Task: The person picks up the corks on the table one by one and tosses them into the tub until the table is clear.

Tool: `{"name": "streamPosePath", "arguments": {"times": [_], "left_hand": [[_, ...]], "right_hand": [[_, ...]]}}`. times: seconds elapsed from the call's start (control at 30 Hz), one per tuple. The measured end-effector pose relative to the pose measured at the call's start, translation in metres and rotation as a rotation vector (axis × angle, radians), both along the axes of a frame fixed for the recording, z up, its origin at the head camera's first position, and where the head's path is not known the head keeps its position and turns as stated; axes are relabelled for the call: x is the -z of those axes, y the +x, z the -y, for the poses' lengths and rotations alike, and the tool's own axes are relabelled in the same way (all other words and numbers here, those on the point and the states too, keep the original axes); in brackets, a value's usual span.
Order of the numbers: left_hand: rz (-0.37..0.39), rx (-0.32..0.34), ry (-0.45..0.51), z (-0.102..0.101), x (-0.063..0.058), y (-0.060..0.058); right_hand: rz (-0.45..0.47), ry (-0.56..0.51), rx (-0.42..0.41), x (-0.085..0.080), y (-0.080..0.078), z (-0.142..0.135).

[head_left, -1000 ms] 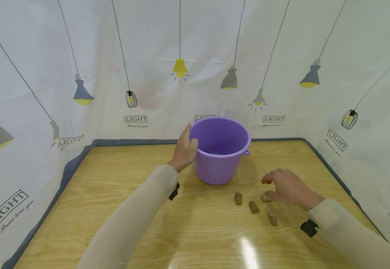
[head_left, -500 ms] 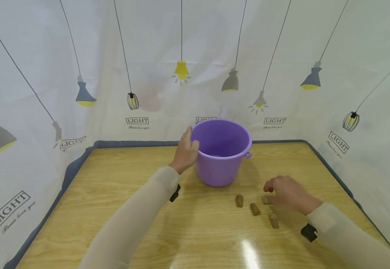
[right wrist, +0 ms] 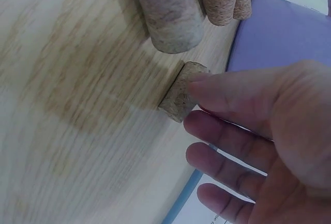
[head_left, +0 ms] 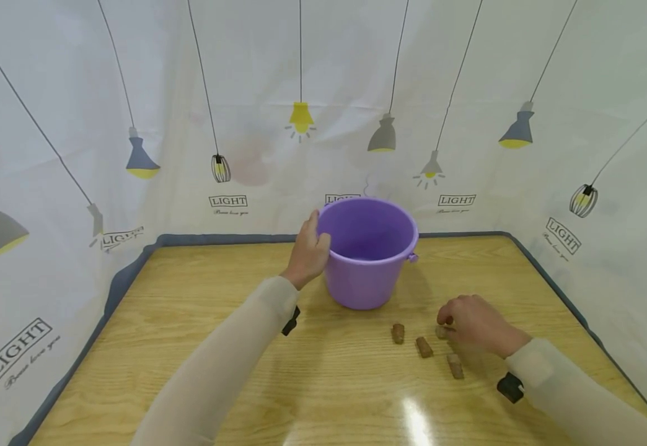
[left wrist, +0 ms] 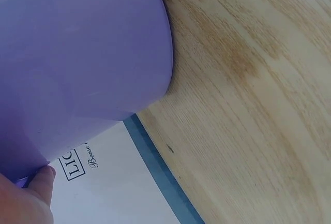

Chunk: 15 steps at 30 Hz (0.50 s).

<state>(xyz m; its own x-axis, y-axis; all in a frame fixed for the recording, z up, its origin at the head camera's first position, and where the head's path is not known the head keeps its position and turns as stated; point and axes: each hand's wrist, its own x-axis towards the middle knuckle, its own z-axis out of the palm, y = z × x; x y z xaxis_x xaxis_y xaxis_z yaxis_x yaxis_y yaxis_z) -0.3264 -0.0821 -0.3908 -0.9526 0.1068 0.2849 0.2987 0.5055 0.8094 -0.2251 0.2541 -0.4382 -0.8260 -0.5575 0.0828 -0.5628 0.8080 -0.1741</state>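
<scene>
A purple bucket (head_left: 359,282) stands upright at the middle back of the table, its mouth facing up. My left hand (head_left: 308,251) grips its left rim; the left wrist view shows fingers at the bucket wall (left wrist: 83,63). My right hand (head_left: 476,323) is low over the table to the bucket's right. A small cork (right wrist: 178,97) lies at its thumb tip, which overlaps the cork's side in the right wrist view. The other fingers are half bent beside it. I cannot tell whether the cork is pinched. Three more corks lie nearby: one (head_left: 398,333), another (head_left: 424,347) and a third (head_left: 455,366).
The wooden table (head_left: 212,347) has a dark blue strip (head_left: 228,238) along its back and sides. A white cloth (head_left: 268,62) printed with hanging lamps surrounds it on three sides. Light glares off the table's front right part.
My right hand has come down and slightly right, and its fingers have moved closer around the cork. My left hand and the bucket have stayed in place.
</scene>
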Motion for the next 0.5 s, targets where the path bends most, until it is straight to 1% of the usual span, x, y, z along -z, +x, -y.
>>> {"name": "streamPosePath", "arguments": {"times": [0.2,0.37,0.5], "left_hand": [[0.001,-0.001,0.003,-0.0002,0.0001,-0.0006],[0.000,0.011,0.000,0.0003,-0.0001,0.0006],[-0.005,0.019,0.000,0.0008,-0.0001,0.0010]], "right_hand": [[-0.024,0.000,-0.020,0.0031,-0.0011,-0.0003],[-0.038,-0.021,-0.041,0.0055,-0.0014,-0.0017],[-0.034,-0.039,-0.036,0.0068,-0.0009,-0.0020]]}}
